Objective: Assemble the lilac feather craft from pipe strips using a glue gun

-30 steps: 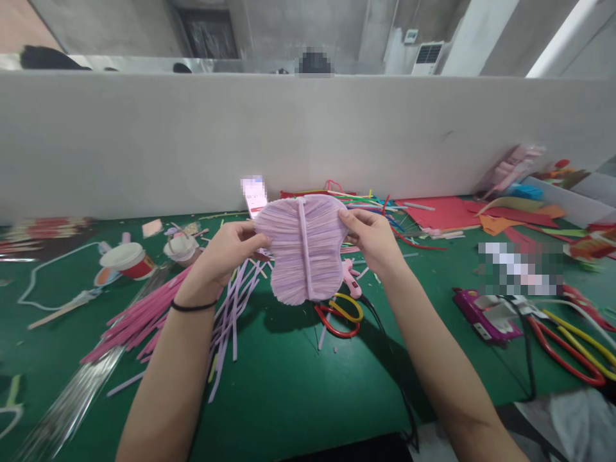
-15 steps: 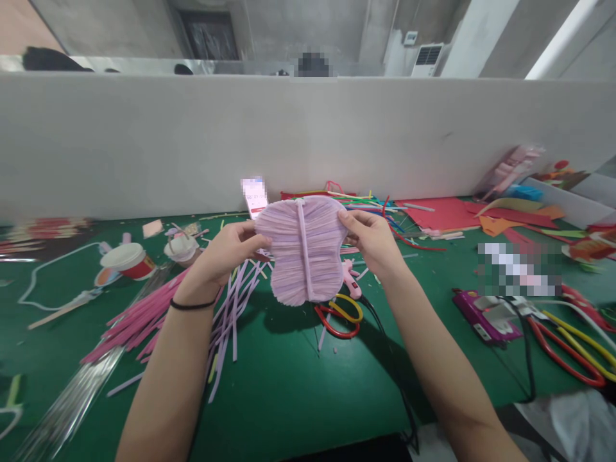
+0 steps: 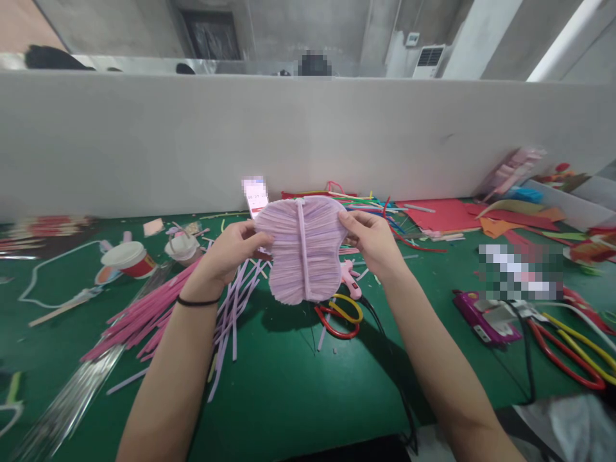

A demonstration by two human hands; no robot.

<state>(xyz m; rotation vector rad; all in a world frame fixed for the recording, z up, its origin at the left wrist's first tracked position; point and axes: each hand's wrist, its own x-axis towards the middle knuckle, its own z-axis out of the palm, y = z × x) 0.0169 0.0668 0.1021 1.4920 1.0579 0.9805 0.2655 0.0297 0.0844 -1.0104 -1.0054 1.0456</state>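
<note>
A lilac butterfly shape made of pipe cleaners (image 3: 283, 256) hangs upright above the green table, its rows running outward from a thicker central strip. My left hand (image 3: 235, 247) pinches its left edge between thumb and fingers. On the opposite side, my right hand (image 3: 370, 237) grips the upper right edge, thumb on the front. Below and behind the butterfly lie scissors with red and yellow handles (image 3: 342, 330) and a pink glue gun (image 3: 351, 282), both partly covered by it. Loose lilac pipe cleaners (image 3: 235, 321) are scattered beside my left forearm.
Pink pipe cleaners (image 3: 139, 314) and a paper cup (image 3: 129, 260) lie left. A lit phone (image 3: 256, 197) leans on the white partition (image 3: 144, 141). Rightward are red paper sheets (image 3: 440, 215), a purple power strip (image 3: 486, 321) and more scissors (image 3: 568, 359). A black cord (image 3: 385, 340) runs to the front edge.
The butterfly's lower left part has shifted and turned very slightly. Both hands keep their hold at nearly the same spot.
</note>
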